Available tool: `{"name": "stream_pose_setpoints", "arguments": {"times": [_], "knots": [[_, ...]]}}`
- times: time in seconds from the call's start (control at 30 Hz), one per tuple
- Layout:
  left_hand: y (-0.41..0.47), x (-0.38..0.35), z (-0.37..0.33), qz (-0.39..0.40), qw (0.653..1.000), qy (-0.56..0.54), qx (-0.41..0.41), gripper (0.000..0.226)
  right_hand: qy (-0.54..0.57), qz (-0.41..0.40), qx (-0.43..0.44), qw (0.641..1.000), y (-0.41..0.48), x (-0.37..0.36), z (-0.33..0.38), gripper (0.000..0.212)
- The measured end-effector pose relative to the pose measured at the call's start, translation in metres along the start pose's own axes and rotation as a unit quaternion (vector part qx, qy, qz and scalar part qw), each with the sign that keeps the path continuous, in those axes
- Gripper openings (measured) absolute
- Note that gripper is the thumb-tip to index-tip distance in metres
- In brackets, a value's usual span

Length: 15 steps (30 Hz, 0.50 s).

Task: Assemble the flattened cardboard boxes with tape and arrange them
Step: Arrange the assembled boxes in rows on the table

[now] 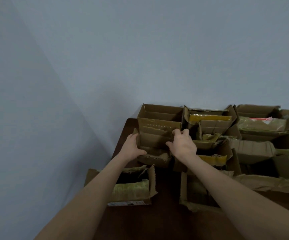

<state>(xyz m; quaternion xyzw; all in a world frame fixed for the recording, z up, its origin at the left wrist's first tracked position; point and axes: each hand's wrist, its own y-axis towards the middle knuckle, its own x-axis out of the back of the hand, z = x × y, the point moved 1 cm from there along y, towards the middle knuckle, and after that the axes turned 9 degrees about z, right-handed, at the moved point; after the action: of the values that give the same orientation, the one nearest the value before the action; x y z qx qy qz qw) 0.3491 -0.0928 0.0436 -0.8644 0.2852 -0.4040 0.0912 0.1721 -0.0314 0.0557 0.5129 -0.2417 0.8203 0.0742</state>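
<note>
Both hands were clasped on one small open cardboard box [153,141]: the left hand [133,147] was closed around its left wall with the thumb laid along the near lower edge, and the right hand [183,146] was closed over its right wall, the fingers [178,132] hooked over the rim. Bare forearms were stretched forward from the bottom of the view.

A pale blue-grey wall [105,49] was seen filling most of the view, behind everything. A dark brown table [166,219] was set against it, and all the boxes were carried on the table.

A crowd of opened, worn boxes [254,149] was spread over the right part of the table, packed touching one another, some patched with yellowish tape; their exact number could not be told. A larger empty box [159,112] was stood at the back against the wall, and the held box was placed just in front of it, touching it, near the table's far left corner. Beside that, to the right, a box with yellow tape [209,118] across its flap was seen.

Nearer the camera, a box with greenish tape [135,187] was placed under the left forearm at the table's left edge, with a printed label on its near side. Another open box [195,191] was partly hidden beneath the right forearm.
</note>
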Motion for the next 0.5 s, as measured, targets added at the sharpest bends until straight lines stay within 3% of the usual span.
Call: {"name": "stream_pose_setpoints", "arguments": {"times": [0.13,0.3,0.5], "knots": [[0.004,-0.002,0.002,-0.009,1.000,0.006,0.008,0.085,-0.004,0.015,-0.011,1.000,0.000,0.005,-0.011,0.045],[0.007,-0.002,0.001,-0.026,1.000,0.008,0.002,0.086,0.099,0.010,0.007,0.995,0.009,0.008,-0.010,0.029],[0.017,-0.002,0.005,0.016,1.000,0.008,0.006,0.079,0.062,0.022,-0.002,0.998,0.012,0.007,-0.006,0.039]]}}
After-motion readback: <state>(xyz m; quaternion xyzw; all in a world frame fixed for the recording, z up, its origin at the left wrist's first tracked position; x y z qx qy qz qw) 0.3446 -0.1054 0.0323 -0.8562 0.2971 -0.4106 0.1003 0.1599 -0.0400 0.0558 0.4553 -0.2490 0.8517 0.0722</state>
